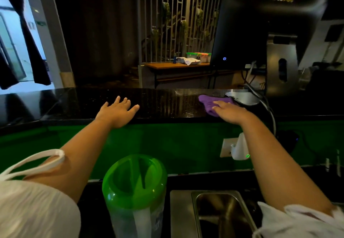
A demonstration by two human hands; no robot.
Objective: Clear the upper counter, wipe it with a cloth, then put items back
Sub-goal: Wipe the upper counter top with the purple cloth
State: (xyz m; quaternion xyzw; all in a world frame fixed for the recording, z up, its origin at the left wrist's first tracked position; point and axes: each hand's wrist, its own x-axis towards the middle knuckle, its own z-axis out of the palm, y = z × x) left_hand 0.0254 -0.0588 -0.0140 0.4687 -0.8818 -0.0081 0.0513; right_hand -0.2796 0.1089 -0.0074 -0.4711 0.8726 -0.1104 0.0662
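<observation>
The purple cloth (212, 104) lies right of centre on the upper bench (167, 102), a glossy black stone surface spanning the middle of the frame. It sits just beside the metal base (242, 97) of the POS monitor (260, 29) at upper right; whether they touch cannot be determined.

Right grip (230, 112): palm down, fingers straight, pressing on the near part of the cloth.

Left grip (117, 112): left of centre, palm down on bare bench surface, fingers spread, holding nothing, well apart from the cloth.

Below the bench edge, a green panel (167, 144) carries a wall socket (226, 147) with a white plug. At lower centre stands a clear container with a green lid (135, 180). At lower right is a steel sink (219, 211).
</observation>
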